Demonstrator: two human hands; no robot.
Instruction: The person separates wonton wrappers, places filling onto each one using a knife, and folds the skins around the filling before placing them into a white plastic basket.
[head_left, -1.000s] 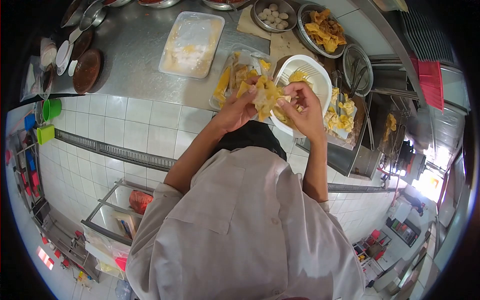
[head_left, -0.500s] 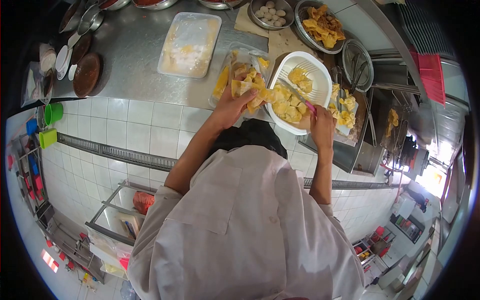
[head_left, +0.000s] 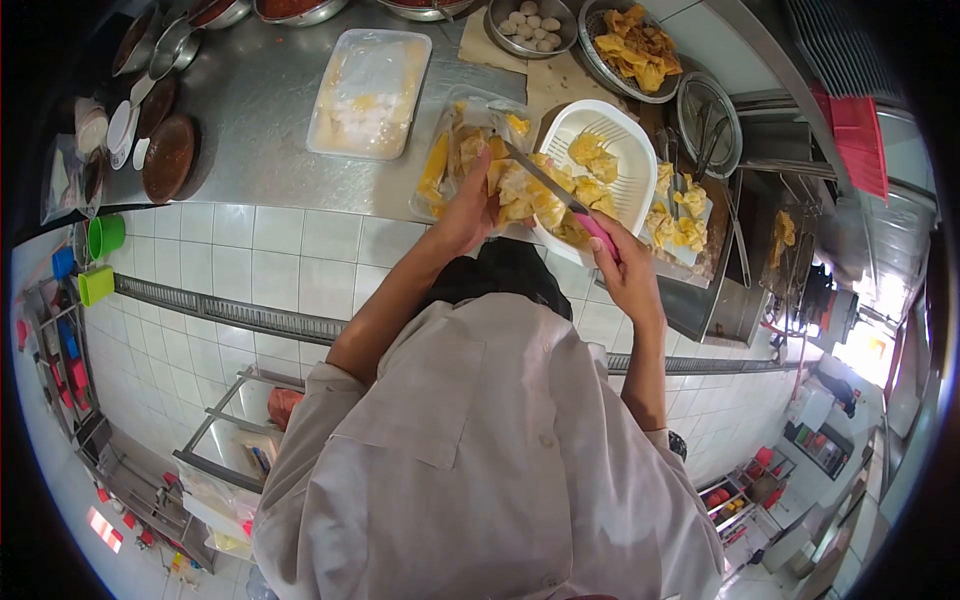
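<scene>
My left hand (head_left: 468,212) is wrapped round a clump of yellow dumplings (head_left: 517,192), above the front edge of the counter. A knife (head_left: 545,180) with a pink handle is in my right hand (head_left: 622,268), its blade lying across the clump and pointing up to the left. Behind my left hand sits a clear plastic container (head_left: 425,190) with yellow pieces in it. The white slotted basket (head_left: 640,150) stands partly behind the knife and holds more yellow dumplings (head_left: 594,157). Part of the clump is hidden by my left fingers.
A lidded plastic box (head_left: 370,95) lies on the steel counter (head_left: 255,110). Behind the basket are a bowl of pale balls (head_left: 532,28) and a colander of fried pieces (head_left: 635,50). A tray with dumplings (head_left: 680,222) is at the right. Brown dishes (head_left: 171,158) stand at the left.
The knife has moved left from over the basket, and its blade now lies across the clump. My right hand has shifted left with it. The clump is now held more upright beside my left hand.
</scene>
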